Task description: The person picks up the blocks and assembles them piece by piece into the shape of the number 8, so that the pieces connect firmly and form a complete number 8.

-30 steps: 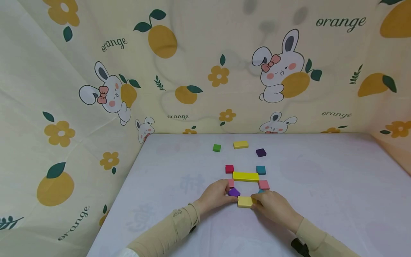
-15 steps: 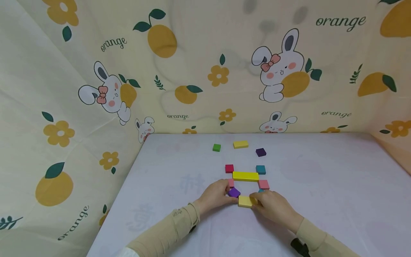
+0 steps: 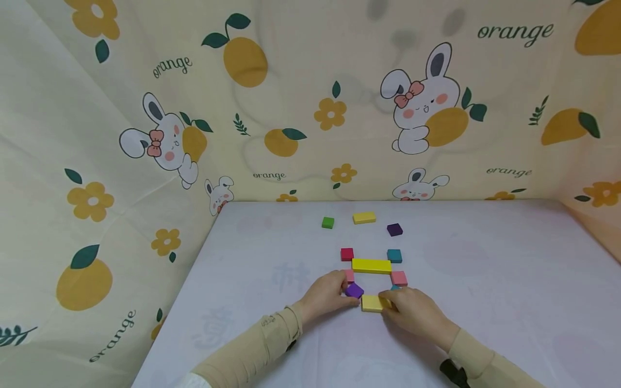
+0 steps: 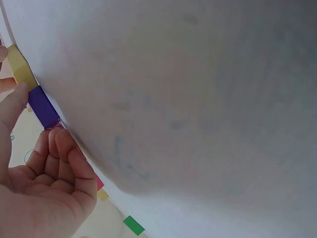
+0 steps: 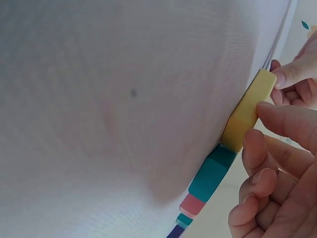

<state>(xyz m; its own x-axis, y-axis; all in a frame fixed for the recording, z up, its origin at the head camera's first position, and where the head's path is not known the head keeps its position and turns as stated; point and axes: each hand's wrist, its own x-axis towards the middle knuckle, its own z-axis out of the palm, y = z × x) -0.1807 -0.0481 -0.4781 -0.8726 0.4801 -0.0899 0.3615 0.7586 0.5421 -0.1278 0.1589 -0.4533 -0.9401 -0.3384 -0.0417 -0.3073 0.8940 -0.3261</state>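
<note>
In the head view my right hand [image 3: 419,311] pinches a pale yellow block [image 3: 371,303] at its right end, flat on the table. My left hand [image 3: 325,293] has its thumb and fingertips about a purple block [image 3: 354,291], the thumb near the yellow block's left end. Its index finger lies by a pink block [image 3: 350,276], partly covered. The left wrist view has the purple block [image 4: 44,107] between thumb and fingertips. A teal block [image 5: 213,172] meets the yellow block's [image 5: 247,111] end in the right wrist view; in the head view my right hand mostly hides it.
Beyond my hands lie a long bright yellow block [image 3: 371,265], a red block [image 3: 346,254], a blue-teal block [image 3: 394,256] and a second pink block [image 3: 399,278]. Farther back are a green block [image 3: 328,222], another yellow block [image 3: 364,217] and a dark purple block [image 3: 395,229].
The pale yellow block has slid slightly to the right, and my right fingers have shifted a little on it. The purple block has moved very slightly. My left hand stays almost still.
</note>
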